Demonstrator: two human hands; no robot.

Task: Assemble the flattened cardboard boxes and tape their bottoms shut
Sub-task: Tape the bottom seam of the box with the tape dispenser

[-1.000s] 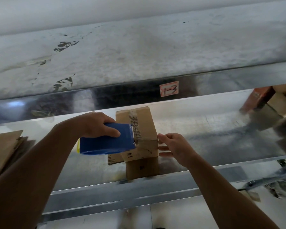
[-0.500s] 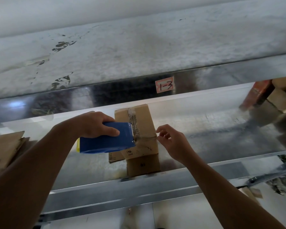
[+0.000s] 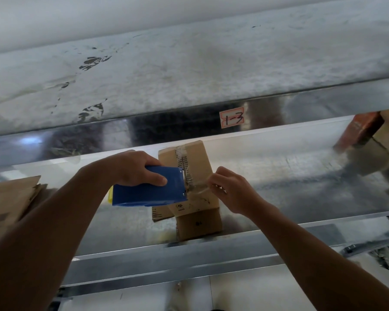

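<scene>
Two hands over one small cardboard box (image 3: 190,159). Left hand (image 3: 133,168) grips blue tape dispenser (image 3: 148,190), fingers (image 3: 154,175) curled over its top, pressed together. Right hand (image 3: 233,190) pinches a clear tape strip (image 3: 197,187) with thumb and fingertips (image 3: 214,178); strip runs from them to the dispenser's cutter edge. Box stands just beyond and below both sets of fingers on metal table (image 3: 290,176), taped seam on its top face. Flattened cardboard stack (image 3: 9,198) lies well left of left fingers. Label "1-3" (image 3: 231,118) beyond right fingers.
</scene>
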